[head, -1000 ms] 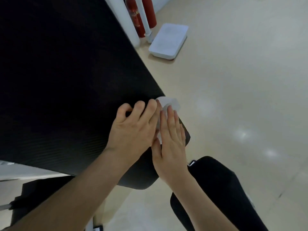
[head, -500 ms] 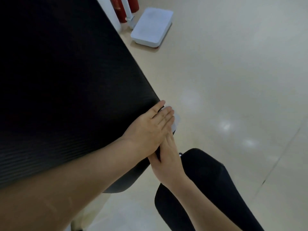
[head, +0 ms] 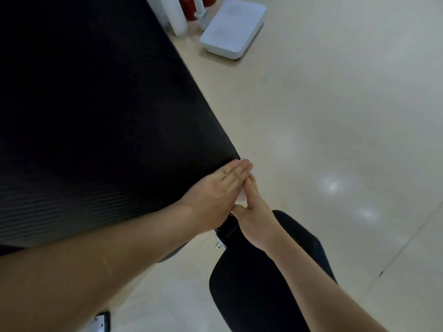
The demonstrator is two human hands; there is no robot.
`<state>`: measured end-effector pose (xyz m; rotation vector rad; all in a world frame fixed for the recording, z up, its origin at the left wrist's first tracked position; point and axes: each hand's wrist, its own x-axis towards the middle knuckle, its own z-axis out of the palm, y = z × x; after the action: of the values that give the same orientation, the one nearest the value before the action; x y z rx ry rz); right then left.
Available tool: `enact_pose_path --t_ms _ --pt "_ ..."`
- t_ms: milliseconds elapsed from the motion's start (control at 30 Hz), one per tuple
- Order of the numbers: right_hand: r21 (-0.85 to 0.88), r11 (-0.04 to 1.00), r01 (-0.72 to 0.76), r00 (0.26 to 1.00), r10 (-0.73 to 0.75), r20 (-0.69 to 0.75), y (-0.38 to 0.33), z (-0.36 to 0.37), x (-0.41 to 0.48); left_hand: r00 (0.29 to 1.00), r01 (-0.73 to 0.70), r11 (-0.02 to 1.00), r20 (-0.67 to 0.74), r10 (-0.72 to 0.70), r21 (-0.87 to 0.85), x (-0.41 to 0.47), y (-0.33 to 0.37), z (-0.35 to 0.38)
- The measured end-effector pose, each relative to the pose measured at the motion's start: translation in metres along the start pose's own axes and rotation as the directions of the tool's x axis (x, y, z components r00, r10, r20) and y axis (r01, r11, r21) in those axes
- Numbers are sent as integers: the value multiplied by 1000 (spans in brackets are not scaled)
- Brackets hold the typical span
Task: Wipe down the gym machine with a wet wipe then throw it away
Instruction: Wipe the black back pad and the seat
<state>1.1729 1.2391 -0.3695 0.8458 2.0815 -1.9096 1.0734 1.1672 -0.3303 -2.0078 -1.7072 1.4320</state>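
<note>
From the head camera, the left hand (head: 215, 192) has flattened since a second ago, its fingers straight and together over the wet wipe (head: 241, 197). The wipe is now a white sliver pressed against the straight-fingered right hand (head: 255, 212) at the corner of the black pad (head: 96, 116). The edge is likely being wiped, with binning still ahead; a white box (head: 233, 27) lies well apart on the floor (head: 335, 116), and nothing seems to block the hands.

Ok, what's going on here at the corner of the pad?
A person is wiping the corner of the black ribbed machine pad. The left hand presses flat, fingers straight, over a white wet wipe, which is mostly hidden. The right hand lays straight fingers against it from the side. The wipe is not yet thrown away.
</note>
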Motion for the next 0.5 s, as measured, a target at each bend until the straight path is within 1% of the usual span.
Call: enact_pose_path --t_ms 133,200,267,400,434,500 --pt "162 985 -62 998 57 39 9 2 -2 999 -28 999 -36 29 22 6 14 7" --pt "157 985 -68 998 66 19 5 6 -8 998 -60 996 -14 62 70 1 9 8" --pt "109 993 -40 999 41 -8 -6 11 -17 998 -57 994 25 55 94 -17 -1 8" --pt "-71 991 113 991 -118 -69 -30 26 -47 999 10 995 39 -14 100 -87 -35 14" --pt "-116 982 150 985 -158 -67 -33 31 -53 999 7 996 53 -12 87 -107 -41 18" --pt "-178 969 173 982 -184 -48 -28 37 -64 992 -70 997 110 66 26 -133 -34 30"
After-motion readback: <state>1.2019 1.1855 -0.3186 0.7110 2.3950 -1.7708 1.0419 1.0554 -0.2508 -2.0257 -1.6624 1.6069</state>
